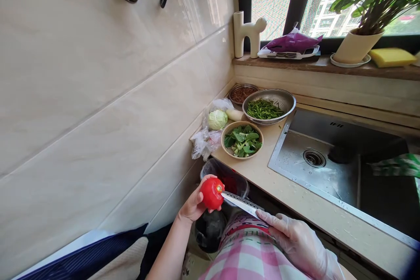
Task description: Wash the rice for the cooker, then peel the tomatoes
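Observation:
A peeled-looking red tomato (210,196) rests in the fingers of my bare left hand (193,205), its stem end turned to the right. My right hand (295,238), in a clear plastic glove, grips a knife (243,204) with a row of holes along its blade. The knife's tip touches the tomato beside the stem scar. Below the tomato stands a lined bin (241,183) with red scraps inside. The knife's handle is hidden within my gloved fingers.
On the counter (295,183) are a basket of leafy greens (243,140), a colander of green beans (269,105), a bowl of brown strips (243,93) and a bagged cabbage (217,119). The steel sink (295,140) lies to the right. A tiled wall (114,96) bounds the left.

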`<control>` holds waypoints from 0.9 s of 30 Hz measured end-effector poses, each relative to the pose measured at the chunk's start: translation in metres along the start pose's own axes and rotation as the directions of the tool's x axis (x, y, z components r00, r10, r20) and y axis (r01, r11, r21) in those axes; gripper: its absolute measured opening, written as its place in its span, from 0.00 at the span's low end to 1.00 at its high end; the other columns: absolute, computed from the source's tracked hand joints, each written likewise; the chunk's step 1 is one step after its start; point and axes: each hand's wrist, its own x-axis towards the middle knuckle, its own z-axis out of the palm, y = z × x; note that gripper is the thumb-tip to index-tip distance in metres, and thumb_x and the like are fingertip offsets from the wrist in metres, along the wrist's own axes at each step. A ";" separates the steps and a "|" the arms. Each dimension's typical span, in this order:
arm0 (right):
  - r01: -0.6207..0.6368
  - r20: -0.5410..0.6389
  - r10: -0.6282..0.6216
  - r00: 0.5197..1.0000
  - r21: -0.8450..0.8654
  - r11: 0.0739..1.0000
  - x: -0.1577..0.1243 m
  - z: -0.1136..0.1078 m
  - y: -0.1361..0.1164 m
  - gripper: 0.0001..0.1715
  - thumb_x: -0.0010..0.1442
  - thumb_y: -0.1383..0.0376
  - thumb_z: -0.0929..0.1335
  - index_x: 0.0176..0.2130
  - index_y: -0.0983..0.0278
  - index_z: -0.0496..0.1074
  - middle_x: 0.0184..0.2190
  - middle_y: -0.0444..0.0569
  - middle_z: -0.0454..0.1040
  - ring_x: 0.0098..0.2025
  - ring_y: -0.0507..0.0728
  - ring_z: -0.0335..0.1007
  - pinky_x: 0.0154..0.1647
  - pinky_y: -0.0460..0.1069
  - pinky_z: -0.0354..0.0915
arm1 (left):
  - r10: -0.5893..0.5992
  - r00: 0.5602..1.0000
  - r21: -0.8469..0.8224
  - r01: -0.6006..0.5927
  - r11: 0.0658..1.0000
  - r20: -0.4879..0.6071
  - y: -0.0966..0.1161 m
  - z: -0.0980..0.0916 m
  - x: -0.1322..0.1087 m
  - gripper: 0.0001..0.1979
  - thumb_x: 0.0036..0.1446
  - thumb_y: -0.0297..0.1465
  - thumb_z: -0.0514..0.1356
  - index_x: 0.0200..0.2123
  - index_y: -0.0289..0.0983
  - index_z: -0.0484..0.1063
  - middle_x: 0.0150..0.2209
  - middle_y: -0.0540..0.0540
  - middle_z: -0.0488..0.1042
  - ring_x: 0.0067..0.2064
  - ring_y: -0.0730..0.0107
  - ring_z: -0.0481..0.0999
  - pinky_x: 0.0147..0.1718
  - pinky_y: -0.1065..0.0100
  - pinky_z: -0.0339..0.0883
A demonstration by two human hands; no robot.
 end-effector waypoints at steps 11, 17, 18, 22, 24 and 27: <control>-0.015 0.032 0.014 0.999 0.036 0.999 0.000 -0.006 -0.007 0.22 0.66 0.61 0.59 0.56 0.43 0.66 0.29 0.42 0.77 0.26 0.50 0.74 0.27 0.42 0.68 | 0.004 1.000 -0.107 -0.007 0.994 -0.030 -0.014 -0.006 -0.001 0.33 0.46 0.51 0.63 0.52 0.43 0.60 0.37 0.41 0.75 0.16 0.82 0.65 0.11 0.81 0.50; -0.030 0.021 0.028 0.999 0.095 0.995 -0.003 -0.002 -0.008 0.22 0.66 0.60 0.59 0.57 0.45 0.66 0.32 0.43 0.79 0.29 0.51 0.76 0.29 0.42 0.70 | 0.134 0.989 0.156 -0.123 0.980 -0.059 -0.008 -0.002 -0.005 0.39 0.43 0.48 0.66 0.57 0.46 0.55 0.38 0.43 0.74 0.17 0.79 0.68 0.11 0.80 0.53; -0.027 0.014 0.026 1.000 0.097 0.995 -0.003 -0.001 -0.009 0.22 0.66 0.59 0.59 0.56 0.44 0.67 0.33 0.43 0.79 0.30 0.51 0.76 0.29 0.42 0.70 | 0.153 0.986 0.183 -0.138 0.973 -0.069 -0.008 -0.002 -0.006 0.40 0.43 0.48 0.67 0.57 0.46 0.55 0.39 0.42 0.74 0.18 0.78 0.68 0.11 0.80 0.53; -0.016 0.019 0.014 1.000 0.107 0.994 -0.004 -0.004 -0.009 0.21 0.66 0.59 0.60 0.56 0.44 0.67 0.32 0.43 0.79 0.29 0.51 0.76 0.28 0.42 0.69 | 0.175 0.982 0.138 -0.164 0.977 -0.068 -0.009 -0.001 -0.008 0.39 0.43 0.48 0.66 0.56 0.45 0.55 0.40 0.41 0.74 0.18 0.78 0.68 0.11 0.80 0.55; -0.013 0.018 0.011 1.000 0.112 0.994 -0.005 -0.005 -0.010 0.21 0.65 0.59 0.60 0.56 0.45 0.67 0.30 0.42 0.78 0.27 0.50 0.75 0.27 0.41 0.68 | 0.170 0.985 0.052 -0.168 0.984 -0.035 -0.011 -0.003 -0.007 0.37 0.45 0.50 0.64 0.55 0.44 0.55 0.40 0.40 0.75 0.17 0.79 0.67 0.11 0.80 0.55; -0.010 0.016 0.009 1.000 0.108 0.994 -0.008 -0.007 -0.010 0.21 0.66 0.58 0.60 0.56 0.45 0.67 0.27 0.42 0.76 0.25 0.49 0.73 0.26 0.40 0.67 | 0.167 0.986 -0.052 -0.166 0.985 0.019 -0.016 -0.007 -0.007 0.36 0.47 0.51 0.62 0.55 0.43 0.55 0.38 0.41 0.75 0.17 0.80 0.65 0.11 0.80 0.55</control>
